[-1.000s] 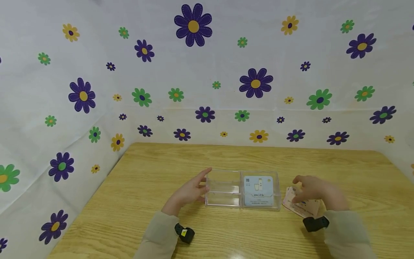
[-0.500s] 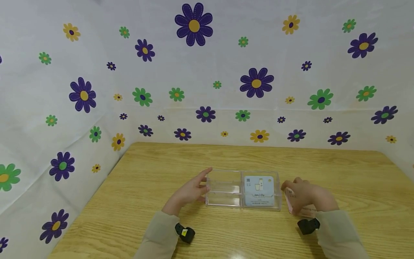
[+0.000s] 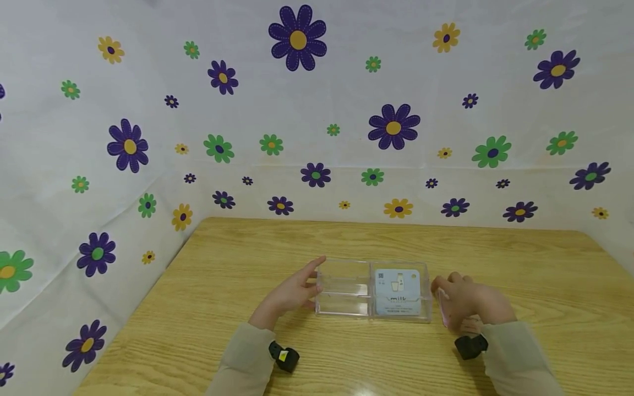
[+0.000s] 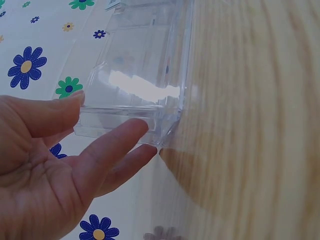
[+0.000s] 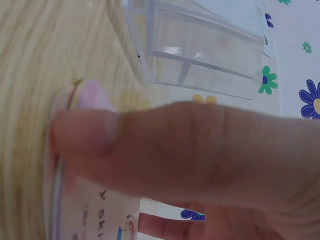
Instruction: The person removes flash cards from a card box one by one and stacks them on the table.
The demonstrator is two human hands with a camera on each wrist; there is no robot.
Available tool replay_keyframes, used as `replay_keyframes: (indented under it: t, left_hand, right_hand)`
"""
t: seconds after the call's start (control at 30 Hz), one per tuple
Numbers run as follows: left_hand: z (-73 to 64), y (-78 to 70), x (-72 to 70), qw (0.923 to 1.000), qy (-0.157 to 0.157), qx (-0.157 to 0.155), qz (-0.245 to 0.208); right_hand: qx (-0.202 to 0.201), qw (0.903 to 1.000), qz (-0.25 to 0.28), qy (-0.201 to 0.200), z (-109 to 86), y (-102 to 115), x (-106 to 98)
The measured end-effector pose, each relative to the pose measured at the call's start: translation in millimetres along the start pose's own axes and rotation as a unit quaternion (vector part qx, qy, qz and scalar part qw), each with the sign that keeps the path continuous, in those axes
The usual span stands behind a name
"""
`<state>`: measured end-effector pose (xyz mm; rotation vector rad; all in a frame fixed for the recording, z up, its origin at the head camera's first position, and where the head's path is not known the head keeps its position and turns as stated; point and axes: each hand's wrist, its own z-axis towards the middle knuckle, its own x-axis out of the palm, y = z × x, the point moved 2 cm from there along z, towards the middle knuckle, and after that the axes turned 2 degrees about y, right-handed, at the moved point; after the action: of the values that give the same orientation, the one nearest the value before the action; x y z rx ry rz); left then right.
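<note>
A clear plastic box (image 3: 370,290) with two side-by-side compartments lies on the table. Its right compartment holds a light-blue card (image 3: 398,291) printed "milk"; the left one shows nothing inside. My left hand (image 3: 289,294) rests against the box's left end, and in the left wrist view its fairly straight, spread fingers (image 4: 112,155) touch the clear wall. Just right of the box, my right hand (image 3: 464,301) pinches a small stack of pink cards (image 5: 102,212). The thumb (image 5: 190,150) presses along the stack's edge, and the hand covers much of the cards in the head view.
The wooden table (image 3: 277,239) runs back to a white, flower-patterned cloth (image 3: 342,110) hanging behind and at the sides. Black wrist cameras sit below each hand, the left one (image 3: 286,357) and the right one (image 3: 470,346).
My right hand has moved a little left and down over the pink cards and now pinches them; their near edge is tilted. The left hand and box stay in place.
</note>
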<state>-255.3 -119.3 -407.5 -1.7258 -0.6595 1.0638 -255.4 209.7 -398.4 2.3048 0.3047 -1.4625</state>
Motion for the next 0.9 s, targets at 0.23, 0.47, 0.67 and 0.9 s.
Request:
replay_keyframes:
  t: [0.23, 0.47, 0.67, 0.9]
  left_hand:
    - [2.5, 0.9, -0.8, 1.0000, -0.002, -0.004, -0.003]
    - [3.4, 0.0, -2.0, 0.9999, -0.003, -0.006, -0.008]
    - [3.7, 1.7, -0.8, 0.9999, 0.001, -0.006, -0.014]
    - [3.1, 2.5, 0.2, 0.9999, 0.002, -0.008, -0.013]
  right_hand:
    - [0.024, 0.9984, 0.042, -0.029, 1.8, -2.6, -2.5]
    - [0.023, 0.9977, 0.050, -0.040, 4.0, -5.7, -5.1]
    - [0.012, 0.9986, 0.036, -0.037, -0.7, -6.6, -3.4]
    - [0.007, 0.9987, 0.043, -0.026, -11.6, -7.5, 0.0]
